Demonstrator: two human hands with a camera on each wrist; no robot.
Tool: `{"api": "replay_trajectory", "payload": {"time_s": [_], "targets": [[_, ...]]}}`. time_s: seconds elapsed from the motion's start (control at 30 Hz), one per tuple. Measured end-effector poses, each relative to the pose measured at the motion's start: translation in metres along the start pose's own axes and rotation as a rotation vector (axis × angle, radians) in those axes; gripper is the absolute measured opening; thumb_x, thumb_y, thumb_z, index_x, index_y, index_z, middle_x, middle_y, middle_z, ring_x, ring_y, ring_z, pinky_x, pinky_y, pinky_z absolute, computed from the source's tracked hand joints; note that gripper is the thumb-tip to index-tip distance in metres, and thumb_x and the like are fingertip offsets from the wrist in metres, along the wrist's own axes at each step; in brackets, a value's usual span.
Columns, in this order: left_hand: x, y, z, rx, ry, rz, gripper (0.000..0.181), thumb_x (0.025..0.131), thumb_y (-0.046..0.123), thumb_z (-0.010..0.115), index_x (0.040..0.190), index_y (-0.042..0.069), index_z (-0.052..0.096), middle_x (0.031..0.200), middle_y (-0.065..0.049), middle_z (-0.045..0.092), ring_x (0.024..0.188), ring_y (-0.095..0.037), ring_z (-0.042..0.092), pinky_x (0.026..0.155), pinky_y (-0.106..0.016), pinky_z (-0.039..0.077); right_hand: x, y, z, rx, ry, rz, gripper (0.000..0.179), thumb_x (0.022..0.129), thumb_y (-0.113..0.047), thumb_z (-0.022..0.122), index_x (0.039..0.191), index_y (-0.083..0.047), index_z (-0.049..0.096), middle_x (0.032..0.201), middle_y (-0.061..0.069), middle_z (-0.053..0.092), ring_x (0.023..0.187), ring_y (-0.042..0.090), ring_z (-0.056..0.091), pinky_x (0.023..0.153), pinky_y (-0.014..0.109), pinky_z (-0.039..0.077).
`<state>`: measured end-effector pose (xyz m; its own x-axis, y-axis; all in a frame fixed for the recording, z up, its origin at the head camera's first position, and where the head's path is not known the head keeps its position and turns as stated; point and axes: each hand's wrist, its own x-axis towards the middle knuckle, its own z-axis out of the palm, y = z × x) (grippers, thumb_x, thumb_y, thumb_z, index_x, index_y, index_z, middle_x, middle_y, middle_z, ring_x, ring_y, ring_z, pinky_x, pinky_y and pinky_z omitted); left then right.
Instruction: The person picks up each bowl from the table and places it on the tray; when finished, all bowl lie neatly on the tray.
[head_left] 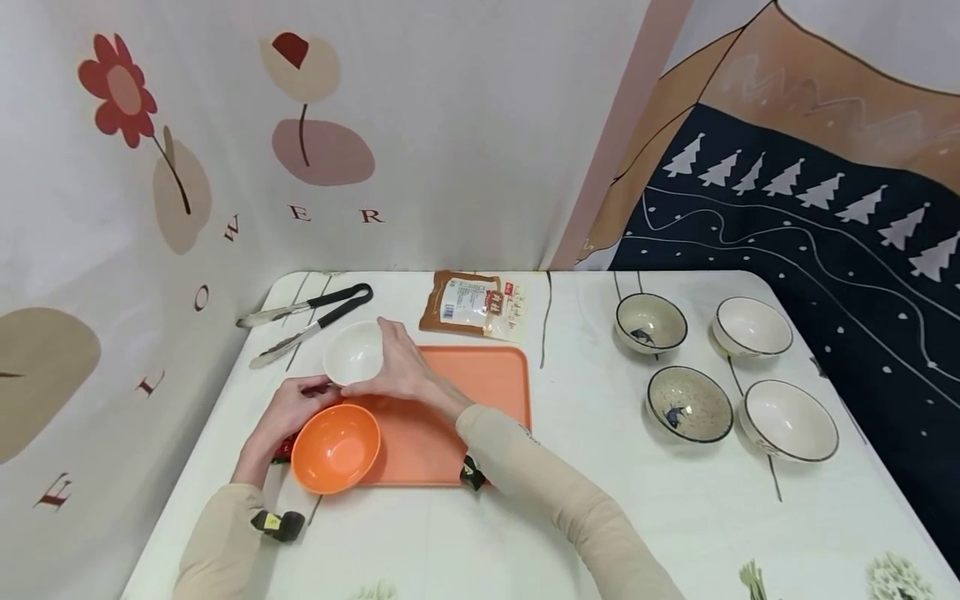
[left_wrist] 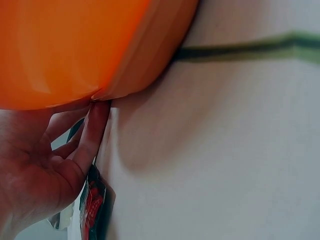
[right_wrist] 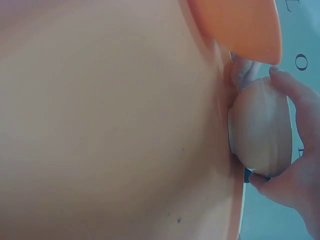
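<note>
My right hand point(head_left: 402, 367) grips a small white bowl point(head_left: 352, 354) over the upper left of the orange tray point(head_left: 480, 375). Thumb and fingers span opposite sides of the white bowl point(right_wrist: 262, 127) in the right wrist view. Just behind an orange bowl point(head_left: 336, 448), my left hand point(head_left: 288, 411) reaches toward the white bowl's near side. A red and dark-green packet point(left_wrist: 95, 205) lies beside the left hand, partly covered by it. The orange bowl hides the left fingertips in the left wrist view, and I cannot tell whether they pinch anything.
Black-handled metal tongs point(head_left: 322, 321) lie at the back left. A brown and clear food packet point(head_left: 474, 305) is behind the tray. On the right stand two speckled bowls point(head_left: 690, 404) and two white dark-rimmed bowls point(head_left: 791, 421). A patterned cloth point(head_left: 465, 125) hangs behind the table.
</note>
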<state>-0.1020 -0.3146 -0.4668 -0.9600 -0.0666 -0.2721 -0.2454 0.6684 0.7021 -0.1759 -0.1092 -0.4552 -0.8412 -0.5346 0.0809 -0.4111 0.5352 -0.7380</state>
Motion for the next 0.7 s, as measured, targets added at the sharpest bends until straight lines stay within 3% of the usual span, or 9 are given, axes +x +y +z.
{"api": "replay_trajectory", "payload": {"time_s": [0.27, 0.53, 0.7], "targets": [[0.000, -0.001, 0.002, -0.004, -0.002, -0.005, 0.049, 0.102, 0.027, 0.059, 0.143, -0.001, 0.055, 0.136, -0.027, 0.061, 0.121, -0.042, 0.060, 0.102, -0.056, 0.049, -0.005, 0.002, -0.006, 0.021, 0.008, 0.013, 0.132, 0.066, -0.060, 0.089, 0.162, -0.011, 0.013, 0.161, 0.012, 0.030, 0.137, 0.023, 0.046, 0.112, 0.039, 0.043], [0.001, -0.002, 0.000, -0.008, -0.001, -0.012, 0.056, 0.101, 0.035, 0.061, 0.145, 0.002, 0.053, 0.142, -0.026, 0.057, 0.127, -0.043, 0.056, 0.106, -0.058, 0.045, -0.015, 0.002, -0.047, 0.074, 0.049, 0.036, 0.124, 0.072, -0.054, 0.088, 0.162, -0.009, 0.016, 0.166, 0.013, 0.026, 0.150, 0.027, 0.035, 0.119, 0.047, 0.034], [0.001, -0.001, 0.000, -0.008, 0.000, -0.013, 0.057, 0.100, 0.036, 0.062, 0.144, 0.000, 0.054, 0.140, -0.027, 0.057, 0.128, -0.045, 0.055, 0.106, -0.059, 0.045, -0.021, 0.006, -0.069, 0.074, 0.076, 0.067, 0.123, 0.073, -0.055, 0.086, 0.163, -0.011, 0.015, 0.167, 0.012, 0.024, 0.150, 0.028, 0.034, 0.118, 0.051, 0.034]]}}
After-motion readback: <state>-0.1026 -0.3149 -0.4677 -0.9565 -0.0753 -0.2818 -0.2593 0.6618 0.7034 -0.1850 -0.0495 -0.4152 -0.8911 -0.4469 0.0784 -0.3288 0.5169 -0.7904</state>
